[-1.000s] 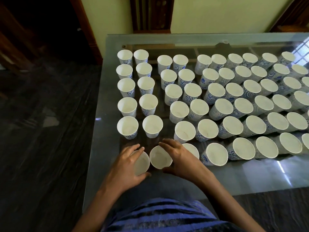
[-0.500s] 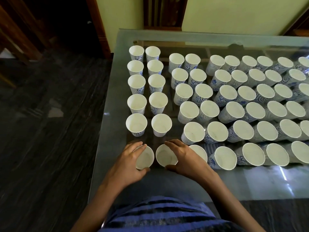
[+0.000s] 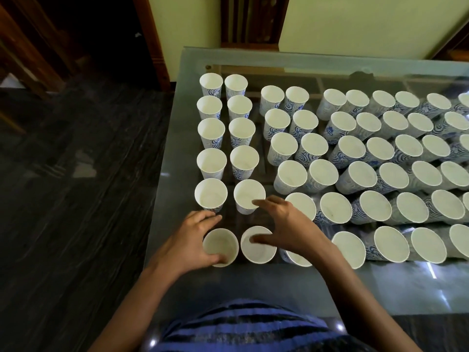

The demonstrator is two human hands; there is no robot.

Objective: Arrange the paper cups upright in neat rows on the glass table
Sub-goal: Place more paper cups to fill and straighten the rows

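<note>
The left hand (image 3: 185,246) has its fingers (image 3: 210,219) curled round a white paper cup with a blue swirl print (image 3: 220,246) at the near-left corner of the block; index on the far side of the rim, thumb on the near side; the cup lies at 3 o'clock from the palm. It stands upright on the glass worktop (image 3: 380,283), its long axis vertical and its mouth facing up. At its 3 o'clock, just beside it and apart, a second white paper cup (image 3: 261,250) also stands upright; it lies at about 8 o'clock from the right hand (image 3: 289,224), which is the nearer hand to it. That hand's fingers (image 3: 264,202) are spread and loosely bent and hold nothing that I can see; the index tip overlaps the rim of the next cup in that column (image 3: 247,193), at 12 o'clock of the second cup.

I judge the next move turns on lining this near pair up with the two columns running away to 12 o'clock; the gap to the pair beyond looks wider than the gaps further up.

The right thumb is blurred over the second cup's mouth, so contact cannot be told; a half-hidden cup (image 3: 297,259) sits under the right wrist; the cups at 3 o'clock are cut off by the frame edge, and whether they lean or the wide lens bends them is unclear.
</note>
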